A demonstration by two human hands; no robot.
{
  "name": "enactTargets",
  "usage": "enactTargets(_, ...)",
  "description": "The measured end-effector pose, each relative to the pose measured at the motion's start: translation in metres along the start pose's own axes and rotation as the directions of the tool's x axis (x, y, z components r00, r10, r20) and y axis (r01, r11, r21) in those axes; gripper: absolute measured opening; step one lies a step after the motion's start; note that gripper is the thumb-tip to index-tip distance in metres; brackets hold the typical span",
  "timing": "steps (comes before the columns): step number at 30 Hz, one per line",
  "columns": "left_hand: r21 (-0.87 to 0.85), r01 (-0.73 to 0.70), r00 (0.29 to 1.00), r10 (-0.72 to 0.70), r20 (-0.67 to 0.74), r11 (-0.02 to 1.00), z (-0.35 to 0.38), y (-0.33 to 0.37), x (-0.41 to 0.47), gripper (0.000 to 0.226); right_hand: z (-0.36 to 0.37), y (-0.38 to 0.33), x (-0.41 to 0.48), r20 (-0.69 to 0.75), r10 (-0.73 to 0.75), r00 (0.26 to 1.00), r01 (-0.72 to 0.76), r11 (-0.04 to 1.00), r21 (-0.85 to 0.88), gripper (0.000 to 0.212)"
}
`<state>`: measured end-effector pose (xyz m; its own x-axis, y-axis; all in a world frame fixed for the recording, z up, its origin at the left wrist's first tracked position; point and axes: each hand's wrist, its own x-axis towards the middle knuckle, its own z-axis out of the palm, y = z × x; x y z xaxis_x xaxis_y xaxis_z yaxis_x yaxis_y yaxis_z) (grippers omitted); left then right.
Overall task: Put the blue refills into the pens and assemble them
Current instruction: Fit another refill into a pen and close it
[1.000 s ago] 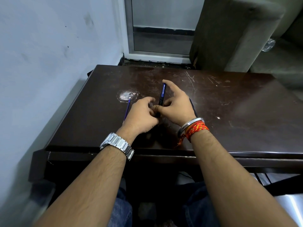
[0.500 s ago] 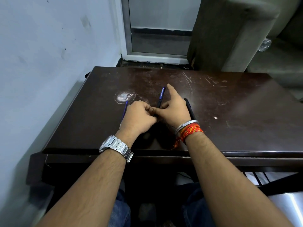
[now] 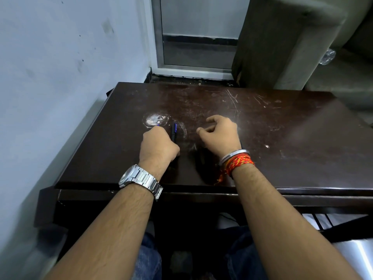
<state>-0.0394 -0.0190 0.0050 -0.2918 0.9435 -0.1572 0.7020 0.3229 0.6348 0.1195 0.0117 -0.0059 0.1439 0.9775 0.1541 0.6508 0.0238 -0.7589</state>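
Note:
My left hand point(image 3: 159, 146) rests on the dark table point(image 3: 282, 128) with its fingers curled round a dark pen with a blue label point(image 3: 174, 131). The pen's far end sticks out past the knuckles. A blue refill's tip point(image 3: 158, 124) peeks out just beyond the same hand; the rest of it is hidden. My right hand point(image 3: 220, 134) hovers to the right of the pen, apart from it. Its fingers are loosely curled and nothing shows in them. A dark shape lies under my right wrist, too dim to make out.
A white round stain point(image 3: 155, 119) marks the tabletop beyond my left hand. A pale wall point(image 3: 60, 77) runs along the table's left edge. Behind the table stand a door frame point(image 3: 193, 69) and a grey sofa arm point(image 3: 282, 47).
My hands have parted. The right hand let go of the pen and drew to the right. The left hand moved left with the pen, toward the blue refill.

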Motion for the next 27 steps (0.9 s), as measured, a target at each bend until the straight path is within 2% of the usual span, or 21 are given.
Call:
enactTargets(5,0.007,0.015,1.0,-0.015,0.007,1.0,-0.002,0.001,-0.002,0.024,-0.002,0.001,0.001,-0.022,0.005,1.0,-0.006,1.0,-0.031,0.031)
enactTargets(13,0.012,0.012,1.0,-0.012,-0.003,1.0,-0.002,0.001,-0.002,0.024,-0.005,0.0,0.002,-0.066,0.033,0.997,-0.036,0.998,-0.056,0.021)
enactTargets(19,-0.019,-0.005,0.998,0.004,-0.056,1.0,-0.001,0.001,0.001,0.031,-0.023,0.005,0.008,-0.257,0.129,0.958,-0.139,0.99,-0.023,0.018)
enactTargets(23,-0.058,-0.006,0.992,-0.001,-0.123,0.998,-0.002,-0.002,0.005,0.024,-0.034,0.012,0.012,-0.324,0.203,0.924,-0.21,0.978,0.016,0.02)
enactTargets(27,-0.059,-0.006,0.992,-0.001,-0.127,0.998,-0.002,-0.006,0.008,0.015,-0.032,0.014,0.011,-0.312,0.221,0.924,-0.231,0.973,0.005,0.016)
